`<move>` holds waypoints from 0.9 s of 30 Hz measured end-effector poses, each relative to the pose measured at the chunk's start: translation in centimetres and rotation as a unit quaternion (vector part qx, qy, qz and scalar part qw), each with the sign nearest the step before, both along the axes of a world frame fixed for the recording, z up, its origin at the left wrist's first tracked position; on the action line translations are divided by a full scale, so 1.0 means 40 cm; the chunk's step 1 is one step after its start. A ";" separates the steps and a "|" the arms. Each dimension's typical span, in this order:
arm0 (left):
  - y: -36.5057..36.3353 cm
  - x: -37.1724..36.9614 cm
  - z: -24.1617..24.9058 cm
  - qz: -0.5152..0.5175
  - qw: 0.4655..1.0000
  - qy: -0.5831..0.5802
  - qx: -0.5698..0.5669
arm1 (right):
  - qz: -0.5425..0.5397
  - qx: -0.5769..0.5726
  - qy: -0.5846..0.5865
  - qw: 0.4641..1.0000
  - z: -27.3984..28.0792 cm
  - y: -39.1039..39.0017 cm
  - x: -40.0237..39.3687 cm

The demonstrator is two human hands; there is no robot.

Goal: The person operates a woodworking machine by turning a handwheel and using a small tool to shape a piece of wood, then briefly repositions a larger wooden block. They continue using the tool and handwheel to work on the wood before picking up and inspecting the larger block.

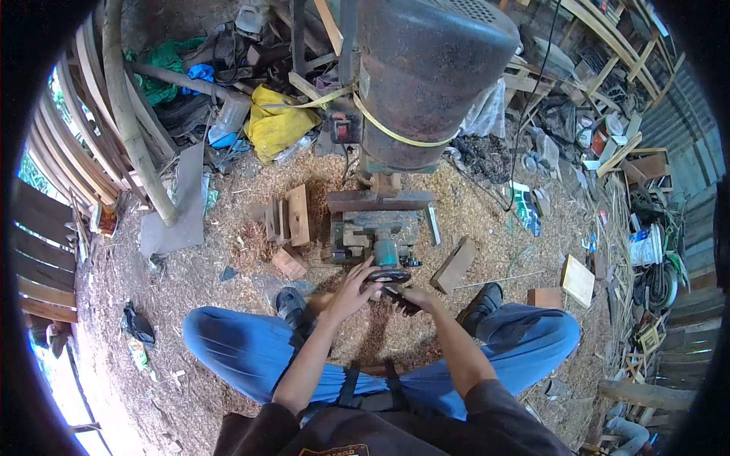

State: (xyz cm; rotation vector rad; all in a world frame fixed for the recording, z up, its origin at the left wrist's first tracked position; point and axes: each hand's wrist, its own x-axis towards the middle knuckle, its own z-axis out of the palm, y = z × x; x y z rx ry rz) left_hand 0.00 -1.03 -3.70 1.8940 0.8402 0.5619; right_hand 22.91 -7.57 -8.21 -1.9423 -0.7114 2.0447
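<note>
A dark round handwheel (386, 276) sticks out toward me from the front of a rusty floor machine. My left hand (355, 290) is closed at the wheel's left side, fingers over the rim. On the other side my right hand (417, 298) grips low at the wheel, by a dark bar-like part (400, 301); its fingertips are partly hidden. Behind the wheel are a teal hub (386, 252) and the machine's vise-like table (376, 228). A wide metal fence or beam (380, 201) crosses above it, under the large rusty machine housing (433, 76).
Wood blocks (298, 215) stand left of the machine, with another block (455, 266) at the right near my foot. Shavings cover the floor (251, 357). A yellow sack (277, 121) lies behind at the left. A dark cable (519, 129) hangs at the right.
</note>
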 end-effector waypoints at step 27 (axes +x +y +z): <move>0.100 0.111 -0.015 -0.086 0.982 -0.075 0.148 | -0.394 -0.196 0.572 0.692 -0.174 -0.062 -0.024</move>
